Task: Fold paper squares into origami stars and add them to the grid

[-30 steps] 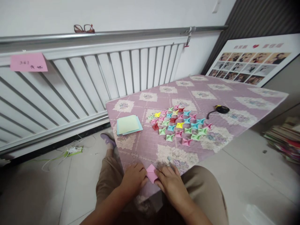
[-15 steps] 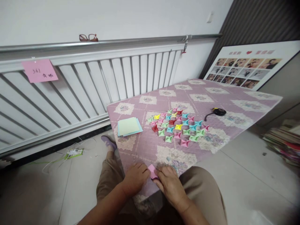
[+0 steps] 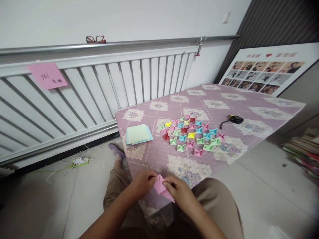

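left hand (image 3: pixel 144 184) + right hand (image 3: pixel 179 193) both pinching the pink paper (image 3: pixel 159 186) | it's at the tablecloth's (image 3: pixel 153 157) near corner | risk imo: uneven tugging could tear it (looks thin) or skew the creases

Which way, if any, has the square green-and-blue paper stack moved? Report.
No: judged by the purple flowered tablecloth, the paper stack stayed put.
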`<state>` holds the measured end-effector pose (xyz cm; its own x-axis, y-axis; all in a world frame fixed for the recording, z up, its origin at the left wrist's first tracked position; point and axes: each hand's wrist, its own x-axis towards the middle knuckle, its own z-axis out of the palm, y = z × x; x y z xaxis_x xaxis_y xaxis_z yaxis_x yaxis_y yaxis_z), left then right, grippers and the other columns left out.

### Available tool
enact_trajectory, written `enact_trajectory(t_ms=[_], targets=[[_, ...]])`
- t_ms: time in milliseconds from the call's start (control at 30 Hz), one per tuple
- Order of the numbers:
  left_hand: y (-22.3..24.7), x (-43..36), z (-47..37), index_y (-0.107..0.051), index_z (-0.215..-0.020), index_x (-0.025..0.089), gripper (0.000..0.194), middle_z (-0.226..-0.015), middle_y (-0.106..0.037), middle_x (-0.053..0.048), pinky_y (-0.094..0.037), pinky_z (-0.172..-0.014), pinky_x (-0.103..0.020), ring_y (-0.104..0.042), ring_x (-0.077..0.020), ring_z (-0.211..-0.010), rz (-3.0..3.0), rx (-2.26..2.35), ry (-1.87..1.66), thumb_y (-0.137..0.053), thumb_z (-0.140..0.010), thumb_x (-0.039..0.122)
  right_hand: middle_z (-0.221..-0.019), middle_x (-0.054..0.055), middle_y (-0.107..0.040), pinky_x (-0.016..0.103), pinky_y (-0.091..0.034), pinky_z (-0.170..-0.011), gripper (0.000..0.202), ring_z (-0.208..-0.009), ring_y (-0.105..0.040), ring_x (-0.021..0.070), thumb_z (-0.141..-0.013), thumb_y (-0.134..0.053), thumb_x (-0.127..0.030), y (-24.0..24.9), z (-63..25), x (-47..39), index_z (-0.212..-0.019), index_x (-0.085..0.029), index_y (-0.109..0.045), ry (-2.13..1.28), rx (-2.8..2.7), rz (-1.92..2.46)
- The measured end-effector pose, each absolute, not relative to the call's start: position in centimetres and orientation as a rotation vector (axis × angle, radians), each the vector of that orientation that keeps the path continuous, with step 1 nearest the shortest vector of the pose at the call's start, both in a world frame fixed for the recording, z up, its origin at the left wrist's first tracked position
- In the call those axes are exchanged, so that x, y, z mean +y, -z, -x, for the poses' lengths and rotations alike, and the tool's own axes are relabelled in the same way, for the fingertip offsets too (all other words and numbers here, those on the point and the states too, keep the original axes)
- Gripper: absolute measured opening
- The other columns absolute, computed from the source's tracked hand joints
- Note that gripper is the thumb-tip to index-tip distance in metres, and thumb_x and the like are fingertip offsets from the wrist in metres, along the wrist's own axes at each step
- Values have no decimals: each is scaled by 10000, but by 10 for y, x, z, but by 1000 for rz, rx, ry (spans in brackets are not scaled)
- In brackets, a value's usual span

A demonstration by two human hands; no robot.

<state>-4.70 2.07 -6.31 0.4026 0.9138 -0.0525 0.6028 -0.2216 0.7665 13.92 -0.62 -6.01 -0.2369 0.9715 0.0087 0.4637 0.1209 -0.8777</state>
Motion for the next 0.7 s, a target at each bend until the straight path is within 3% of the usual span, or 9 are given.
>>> enact_trajectory(t_ms=[133, 233, 333, 567, 700], targets=[[79, 26, 47, -623, -723, 154, 158, -710, -620, 4, -388, -623, -235, -549, -141, -680, -1874, 1348, -529, -476, -777, 171, -618, -29, -559, 243, -413, -581, 220, -591, -517, 130, -829, -482, -333, 66, -140, -2, -727, -196, -620, -1170, -1701, 1391], [84, 27, 46, -616, -708, 153, 179, -695, -607, 6, -379, -612, -235, -541, -138, -665, -1846, 1369, -530, -455, -783, 179, -743, 1, -639, 259, -447, -636, 248, -658, -572, 138, -837, -444, -313, 68, -143, -2, -869, -194, -659, -1353, -1610, 1303], [84, 28, 46, -612, -689, 155, 167, -688, -602, 8, -375, -616, -235, -535, -139, -665, -1837, 1382, -522, -461, -761, 168, -812, 20, -671, 283, -458, -690, 287, -730, -601, 159, -792, -513, -315, 67, -145, -1, -1006, -192, -660, -1463, -1527, 1229], [83, 31, 44, -624, -716, 159, 171, -716, -631, -2, -373, -614, -233, -538, -143, -665, -1826, 1441, -479, -459, -758, 177, -822, 27, -674, 271, -443, -645, 331, -713, -585, 157, -817, -502, -347, 63, -146, 1, -1075, -211, -659, -1570, -1510, 1289], [79, 33, 44, -630, -718, 157, 180, -711, -644, -7, -366, -596, -230, -543, -141, -649, -1842, 1452, -438, -456, -762, 177, -909, 35, -683, 297, -456, -753, 375, -814, -611, 168, -781, -553, -288, 69, -146, 2, -1146, -218, -609, -1610, -1529, 1115]])
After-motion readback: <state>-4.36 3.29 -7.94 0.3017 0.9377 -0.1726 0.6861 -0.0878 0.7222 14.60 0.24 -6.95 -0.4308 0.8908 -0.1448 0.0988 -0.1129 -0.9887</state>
